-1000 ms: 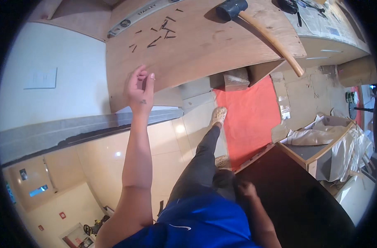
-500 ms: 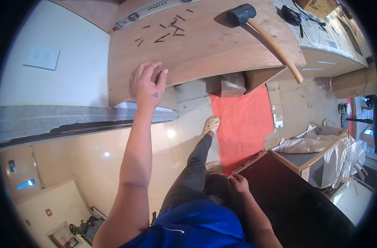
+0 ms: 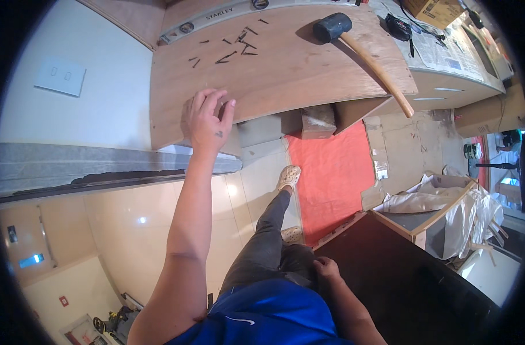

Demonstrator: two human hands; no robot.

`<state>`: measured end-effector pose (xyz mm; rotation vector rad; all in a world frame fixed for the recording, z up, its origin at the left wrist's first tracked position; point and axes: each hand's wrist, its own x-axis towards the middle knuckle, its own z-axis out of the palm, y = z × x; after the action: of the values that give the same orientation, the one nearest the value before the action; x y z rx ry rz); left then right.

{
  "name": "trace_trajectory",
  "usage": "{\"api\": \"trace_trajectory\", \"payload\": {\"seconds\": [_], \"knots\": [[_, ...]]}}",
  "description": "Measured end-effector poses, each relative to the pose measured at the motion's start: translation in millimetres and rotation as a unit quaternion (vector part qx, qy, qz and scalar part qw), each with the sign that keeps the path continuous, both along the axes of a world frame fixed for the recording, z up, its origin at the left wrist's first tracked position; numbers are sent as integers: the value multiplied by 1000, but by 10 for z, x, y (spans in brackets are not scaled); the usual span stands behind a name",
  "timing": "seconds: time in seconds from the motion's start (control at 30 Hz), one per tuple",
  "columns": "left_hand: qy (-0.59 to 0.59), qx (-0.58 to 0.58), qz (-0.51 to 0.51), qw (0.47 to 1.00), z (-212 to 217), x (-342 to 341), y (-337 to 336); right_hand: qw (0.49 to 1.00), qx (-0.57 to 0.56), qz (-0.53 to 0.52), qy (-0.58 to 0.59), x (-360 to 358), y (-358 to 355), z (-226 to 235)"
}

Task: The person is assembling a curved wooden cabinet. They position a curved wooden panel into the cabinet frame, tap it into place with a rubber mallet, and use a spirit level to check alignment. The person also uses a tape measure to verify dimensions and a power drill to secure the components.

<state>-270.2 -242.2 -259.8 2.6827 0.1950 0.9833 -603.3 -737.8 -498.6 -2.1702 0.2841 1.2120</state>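
My left hand [image 3: 209,122] rests at the near edge of a plywood panel [image 3: 297,72], its fingers bent and apart from the thumb, with nothing visible between them. Several dark screws [image 3: 242,46] lie scattered on the panel beyond this hand. To their right is a rubber mallet [image 3: 333,29] with a black head; its wooden handle sticks out past the panel's near edge. Down by my thigh, my right hand [image 3: 327,268] is curled closed beside a dark flat surface [image 3: 389,276]. Whatever its fingers may hold is hidden.
A spirit level [image 3: 222,14] lies along the panel's far side. Newspaper [image 3: 446,54] covers a surface at the far right. Red sheeting [image 3: 331,178] lies on the floor below. An open wooden drawer-like box [image 3: 426,210] with white wrapping stands at the right.
My right hand has drawn back slightly toward my body, along my thigh. My left hand keeps its place on the panel. The whole view has shifted a little.
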Motion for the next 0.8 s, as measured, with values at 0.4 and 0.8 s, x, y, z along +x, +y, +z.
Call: {"api": "trace_trajectory", "payload": {"seconds": [0.4,0.8], "knots": [[-7,7,-3,1000,15,-2,-20,1000,18,-14,0,28,30,24],[-7,0,-10,1000,20,11,-33,999,28,27,-2,138,218,94]]}}
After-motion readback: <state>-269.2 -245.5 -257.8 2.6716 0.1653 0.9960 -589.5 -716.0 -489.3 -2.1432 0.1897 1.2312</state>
